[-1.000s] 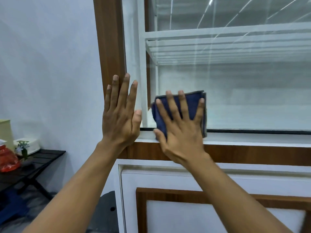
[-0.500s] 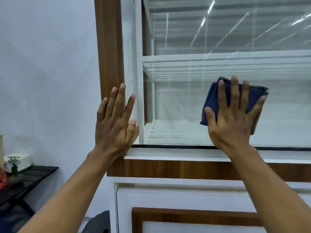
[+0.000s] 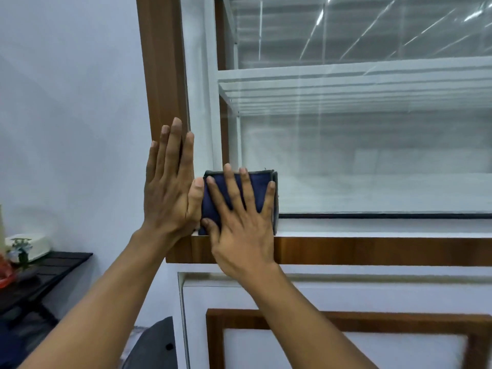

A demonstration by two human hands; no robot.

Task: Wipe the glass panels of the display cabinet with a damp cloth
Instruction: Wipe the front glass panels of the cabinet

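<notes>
Cloth: folded blue pad [image 3: 262,182], pressed flat on the glass [image 3: 372,166] at its lower left corner, lower edge over the sill [image 3: 372,227].
Right hand: [image 3: 241,222] spread flat over the cloth, pinning it by palm pressure, not clenched.
Left hand: [image 3: 170,182] open, holding nothing, flat on the frame [image 3: 162,75], thumb touching the cloth's left edge.
Key relation: unwiped glass lies right and above; the frame blocks leftward travel.
Long axis: the panel runs horizontally, so the next stroke likely goes rightward.
</notes>
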